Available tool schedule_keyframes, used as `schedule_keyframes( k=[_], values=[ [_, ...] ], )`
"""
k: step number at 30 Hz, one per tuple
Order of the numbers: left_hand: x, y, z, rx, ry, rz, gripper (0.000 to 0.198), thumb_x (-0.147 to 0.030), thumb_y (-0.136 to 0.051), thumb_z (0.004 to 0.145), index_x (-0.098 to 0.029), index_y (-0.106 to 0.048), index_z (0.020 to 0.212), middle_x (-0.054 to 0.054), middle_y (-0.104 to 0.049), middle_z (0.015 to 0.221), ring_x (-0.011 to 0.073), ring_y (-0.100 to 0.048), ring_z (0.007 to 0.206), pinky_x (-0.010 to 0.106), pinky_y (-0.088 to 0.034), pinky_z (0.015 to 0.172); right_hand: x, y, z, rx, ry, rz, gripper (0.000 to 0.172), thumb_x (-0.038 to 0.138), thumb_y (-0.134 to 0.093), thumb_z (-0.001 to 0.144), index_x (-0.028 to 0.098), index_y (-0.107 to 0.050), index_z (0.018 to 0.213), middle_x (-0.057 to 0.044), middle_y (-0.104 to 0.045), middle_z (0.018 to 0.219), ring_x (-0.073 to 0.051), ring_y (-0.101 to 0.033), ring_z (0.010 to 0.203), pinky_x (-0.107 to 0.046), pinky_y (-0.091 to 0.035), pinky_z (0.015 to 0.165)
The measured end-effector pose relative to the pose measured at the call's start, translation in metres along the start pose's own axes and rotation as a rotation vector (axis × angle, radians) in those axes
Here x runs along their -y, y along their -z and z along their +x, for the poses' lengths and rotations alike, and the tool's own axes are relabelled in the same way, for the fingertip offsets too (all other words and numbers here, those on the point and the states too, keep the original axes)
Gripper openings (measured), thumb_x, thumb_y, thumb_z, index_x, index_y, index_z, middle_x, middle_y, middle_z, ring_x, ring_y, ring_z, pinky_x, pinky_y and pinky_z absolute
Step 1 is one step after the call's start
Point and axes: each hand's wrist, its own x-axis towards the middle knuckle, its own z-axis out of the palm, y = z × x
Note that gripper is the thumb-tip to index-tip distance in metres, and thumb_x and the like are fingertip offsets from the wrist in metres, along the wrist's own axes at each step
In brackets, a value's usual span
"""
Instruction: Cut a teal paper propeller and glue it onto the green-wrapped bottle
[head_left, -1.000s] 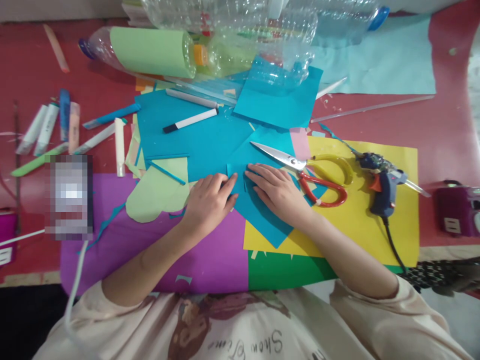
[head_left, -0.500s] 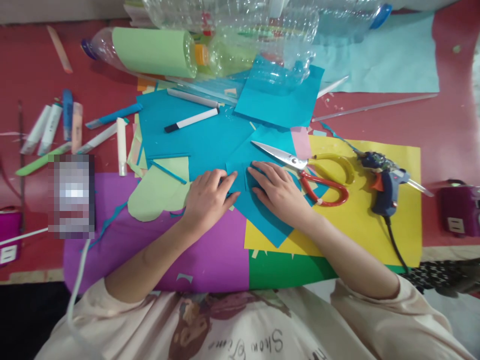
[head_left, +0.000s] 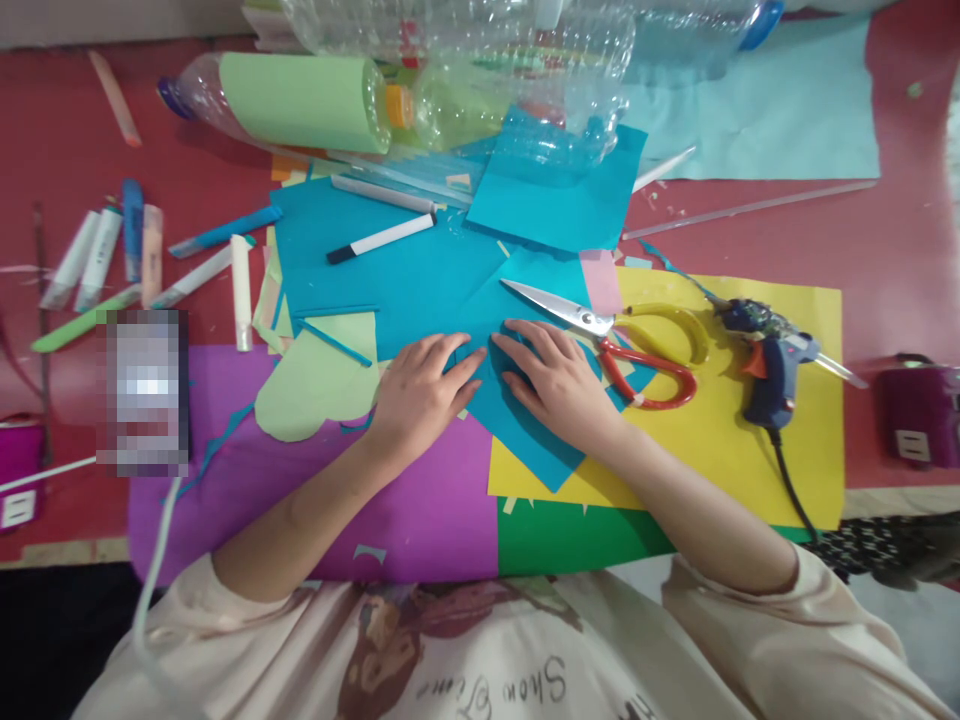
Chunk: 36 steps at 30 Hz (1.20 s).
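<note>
At centre frame, the left hand [head_left: 420, 392] and right hand [head_left: 561, 385] press flat, fingers open, on a blue paper sheet [head_left: 525, 445]. Scissors [head_left: 600, 325] lie just beside.

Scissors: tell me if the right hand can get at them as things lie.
Probably yes: the scissors lie uncovered just beside the right hand, with nothing between them.

Blue paper [head_left: 517, 425] pressed flat by both hands.
The left hand [head_left: 420, 395] and right hand [head_left: 559, 385] are laid palm-down on it; scissors [head_left: 615, 340] are seen just beside the right hand.
</note>
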Motion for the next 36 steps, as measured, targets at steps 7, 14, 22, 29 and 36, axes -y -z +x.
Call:
schedule_keyframes(
  k=[7,14,22,29,36],
  values=[
    [-0.0005,-0.0019,-0.0008,0.017,0.029,-0.021,0.030,-0.030,-0.053,0.095,-0.018,-0.067,0.119,0.014,-0.069,0.116,0.0277,-0.064,0.107,0.040,-0.054,0.086,0.0003,-0.0010,0.0005,0.004,-0.016,0.016,0.038,0.026,-0.045,0.097,0.018,-0.059,0.131,-0.015,-0.059,0.136,-0.031,-0.054,0.123,-0.052,-0.046,0.103],
    [-0.0003,-0.0029,-0.0014,0.044,0.059,-0.049,0.032,-0.032,-0.050,0.097,-0.020,-0.066,0.122,0.014,-0.068,0.118,0.0273,-0.063,0.109,0.040,-0.053,0.088,0.0007,-0.0004,0.0002,0.032,-0.015,0.020,0.039,0.027,-0.043,0.097,0.016,-0.057,0.132,-0.017,-0.057,0.137,-0.031,-0.052,0.125,-0.052,-0.045,0.104],
    [-0.0007,-0.0017,-0.0005,0.070,0.087,-0.088,0.032,-0.030,-0.049,0.097,-0.020,-0.066,0.122,0.015,-0.067,0.120,0.0281,-0.061,0.113,0.042,-0.053,0.091,0.0025,0.0006,0.0005,0.031,-0.032,0.017,0.039,0.026,-0.043,0.097,0.018,-0.058,0.132,-0.015,-0.058,0.137,-0.031,-0.053,0.125,-0.052,-0.045,0.104],
    [-0.0002,-0.0025,0.0003,0.059,0.016,-0.092,0.030,-0.026,-0.046,0.098,-0.016,-0.067,0.117,0.013,-0.070,0.115,0.0238,-0.063,0.110,0.037,-0.053,0.093,0.0019,0.0010,0.0008,0.028,-0.028,0.010,0.038,0.026,-0.043,0.097,0.018,-0.058,0.132,-0.015,-0.059,0.137,-0.031,-0.054,0.124,-0.051,-0.046,0.103],
    [0.0003,0.0022,0.0004,0.047,-0.060,-0.054,0.030,-0.024,-0.048,0.097,-0.019,-0.069,0.118,0.014,-0.069,0.118,0.0260,-0.065,0.111,0.039,-0.056,0.088,0.0025,0.0006,0.0007,0.016,-0.023,0.008,0.038,0.026,-0.044,0.097,0.014,-0.059,0.130,-0.017,-0.059,0.135,-0.031,-0.054,0.124,-0.051,-0.046,0.104]
  ],
)
